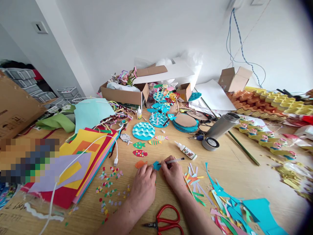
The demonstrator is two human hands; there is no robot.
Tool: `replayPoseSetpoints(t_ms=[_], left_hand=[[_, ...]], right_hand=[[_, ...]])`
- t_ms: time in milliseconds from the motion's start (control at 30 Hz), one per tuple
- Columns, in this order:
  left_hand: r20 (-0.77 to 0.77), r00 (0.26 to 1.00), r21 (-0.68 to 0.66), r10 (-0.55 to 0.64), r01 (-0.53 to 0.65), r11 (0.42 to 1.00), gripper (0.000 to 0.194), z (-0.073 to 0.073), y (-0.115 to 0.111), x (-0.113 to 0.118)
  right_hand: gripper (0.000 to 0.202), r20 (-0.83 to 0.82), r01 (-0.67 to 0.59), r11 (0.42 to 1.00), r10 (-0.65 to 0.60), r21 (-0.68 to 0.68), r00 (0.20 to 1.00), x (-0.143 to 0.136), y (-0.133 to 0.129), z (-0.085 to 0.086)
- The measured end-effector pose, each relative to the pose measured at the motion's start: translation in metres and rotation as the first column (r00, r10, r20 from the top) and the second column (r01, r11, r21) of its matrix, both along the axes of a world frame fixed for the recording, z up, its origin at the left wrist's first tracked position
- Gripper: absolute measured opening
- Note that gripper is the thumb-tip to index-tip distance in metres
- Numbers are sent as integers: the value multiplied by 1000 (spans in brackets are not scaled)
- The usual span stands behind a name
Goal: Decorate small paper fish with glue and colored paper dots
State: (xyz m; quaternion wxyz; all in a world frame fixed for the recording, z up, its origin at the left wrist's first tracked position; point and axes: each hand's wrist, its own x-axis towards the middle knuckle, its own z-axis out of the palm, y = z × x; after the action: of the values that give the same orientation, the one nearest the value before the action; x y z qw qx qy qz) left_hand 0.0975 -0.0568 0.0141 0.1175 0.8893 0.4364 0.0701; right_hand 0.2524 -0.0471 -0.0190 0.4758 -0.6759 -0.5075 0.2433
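Note:
My right hand point(172, 171) is closed around a thin pen point(174, 160), its tip over a small blue paper piece point(156, 165) on the wooden table. My left hand point(144, 182) lies on the table at the left of that piece, fingertips beside it and close to an orange paper fish point(141, 164); whether it grips anything is hidden. Above the hands lie a red dotted fish point(140, 153), a green fish point(139, 145) and striped fish point(155, 142). Red-handled scissors point(168, 220) rest between my forearms.
A glue bottle point(187, 151) and a metal flask point(222, 125) stand or lie to the right. Paper scraps point(230, 205) spread at lower right, confetti point(110, 189) at left. Coloured sheets point(85, 163) and a white cable point(85, 148) are further left. Blue wavy discs point(143, 131) lie behind.

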Motion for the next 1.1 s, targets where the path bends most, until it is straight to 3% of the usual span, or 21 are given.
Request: replayPoseSetpoints(t_ms=[1100], left_hand=[[13, 1000, -15, 4, -4, 1000, 43, -3, 1, -1]], right_hand=[[24, -38, 6, 1000, -6, 3, 999, 0, 0, -2]])
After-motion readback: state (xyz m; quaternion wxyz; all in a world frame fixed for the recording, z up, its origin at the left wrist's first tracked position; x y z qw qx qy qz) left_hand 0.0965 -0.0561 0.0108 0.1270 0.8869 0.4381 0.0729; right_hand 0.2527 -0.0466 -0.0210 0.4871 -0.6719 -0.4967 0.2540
